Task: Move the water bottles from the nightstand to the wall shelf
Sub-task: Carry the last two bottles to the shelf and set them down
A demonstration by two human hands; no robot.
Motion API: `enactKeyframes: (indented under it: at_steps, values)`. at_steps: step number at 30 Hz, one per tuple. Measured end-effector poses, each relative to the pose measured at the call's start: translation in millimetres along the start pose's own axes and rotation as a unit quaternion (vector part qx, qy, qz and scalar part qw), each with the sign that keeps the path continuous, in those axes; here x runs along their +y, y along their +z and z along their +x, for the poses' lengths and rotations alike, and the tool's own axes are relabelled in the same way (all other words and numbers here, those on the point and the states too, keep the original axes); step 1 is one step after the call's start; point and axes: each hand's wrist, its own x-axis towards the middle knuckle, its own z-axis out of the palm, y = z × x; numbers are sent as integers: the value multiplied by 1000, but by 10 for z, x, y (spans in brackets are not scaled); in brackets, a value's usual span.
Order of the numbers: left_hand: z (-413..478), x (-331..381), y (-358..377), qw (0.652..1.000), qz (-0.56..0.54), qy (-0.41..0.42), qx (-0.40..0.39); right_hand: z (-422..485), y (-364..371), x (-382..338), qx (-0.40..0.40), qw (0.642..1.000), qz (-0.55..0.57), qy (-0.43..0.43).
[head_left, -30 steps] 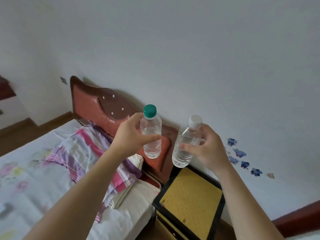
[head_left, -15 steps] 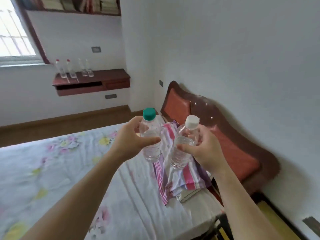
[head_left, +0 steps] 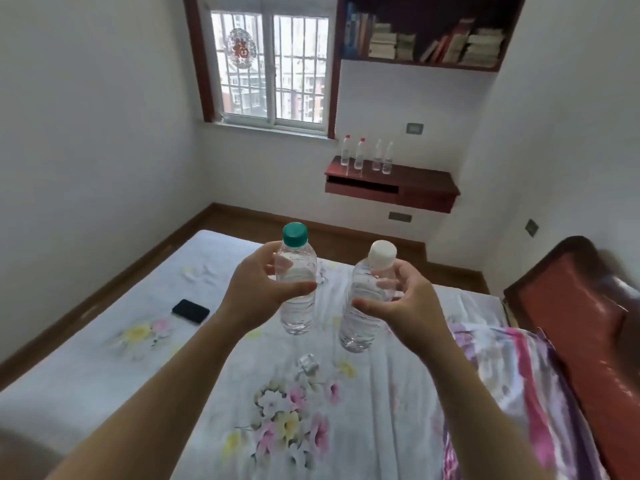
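My left hand [head_left: 258,289] grips a clear water bottle with a green cap [head_left: 297,306] upright over the bed. Beside it, my right hand [head_left: 403,303] grips a clear bottle with a white cap [head_left: 360,327], tilted slightly to the right. Across the room a dark red wall shelf [head_left: 422,183] hangs under the window's right side. Several water bottles [head_left: 367,155] stand in a row on the shelf's left half. The nightstand is out of view.
A bed with a floral sheet [head_left: 277,410] fills the space below my arms. On it lie a black phone [head_left: 190,310] and a small crumpled wrapper [head_left: 307,362]. A red padded headboard [head_left: 581,323] stands at right, a striped blanket [head_left: 512,375] beside it. A bookshelf [head_left: 429,36] hangs high.
My view has swung left from the nightstand and headboard across the bed to face the window and wall shelf. Both hands kept hold of their bottles in front of me.
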Motion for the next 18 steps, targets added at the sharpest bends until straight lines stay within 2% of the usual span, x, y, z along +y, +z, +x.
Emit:
enactKeyframes:
  at_steps: [7,18]
  values:
    - [-58,-432,-1113,993,-43,-60,96,337,1033,-482,-83,994,7,-63]
    - [-172,-1328,-3060,985,-67,-84,138,399,3027,-1304,-127,986,53,-92]
